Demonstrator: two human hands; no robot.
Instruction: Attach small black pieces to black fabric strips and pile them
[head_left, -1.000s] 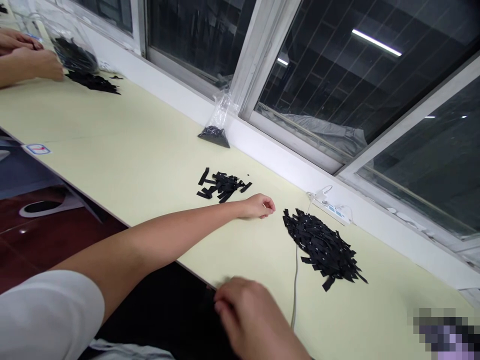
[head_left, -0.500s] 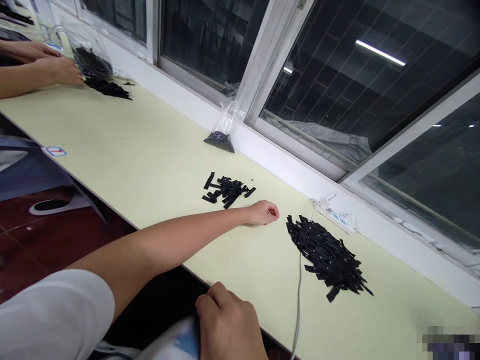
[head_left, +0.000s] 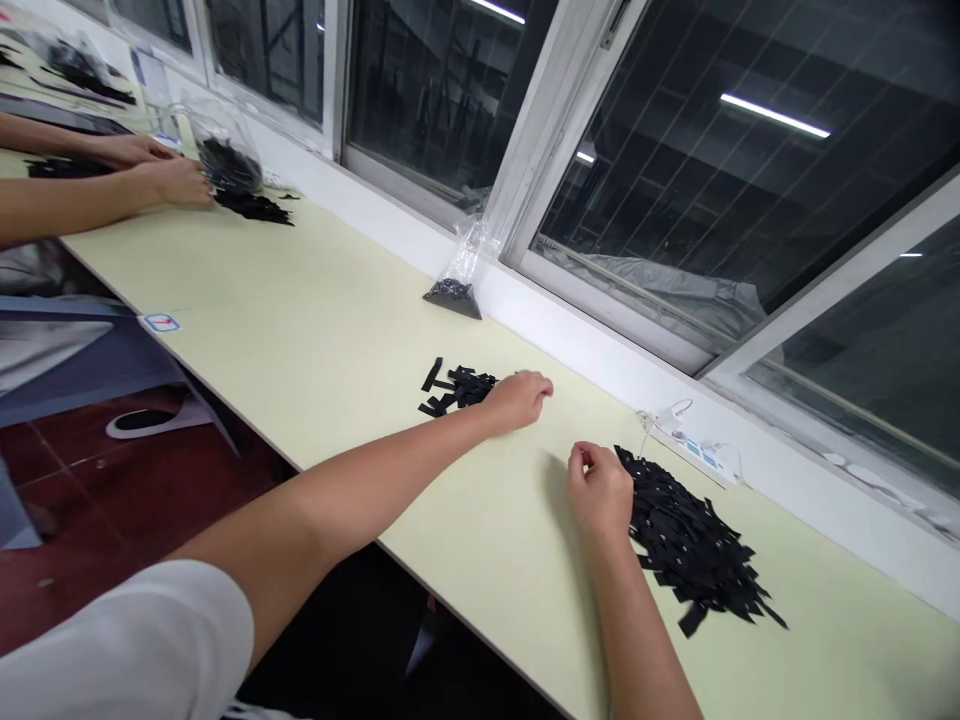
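Observation:
My left hand (head_left: 519,402) is over the table beside a small pile of black fabric strips (head_left: 463,386), partly covering its near right side. Its fingers are curled together, and whatever they hold, if anything, is hidden. My right hand (head_left: 602,490) is raised at the left edge of a larger heap of black strips (head_left: 697,545), which carry small shiny dots. Thumb and fingers of this hand are bent into a pinch; I cannot see anything between them. A gap of bare tabletop (head_left: 480,500) separates the two hands.
A clear plastic bag (head_left: 457,280) with small black pieces leans at the wall. A white power strip (head_left: 694,450) with plugs lies behind the large heap. At far left, another person's hands (head_left: 169,175) work by a bag of black material (head_left: 229,165).
My right hand has risen from near my lap to the table beside the large heap. My left hand has shifted slightly back towards the small pile. The view has moved a little.

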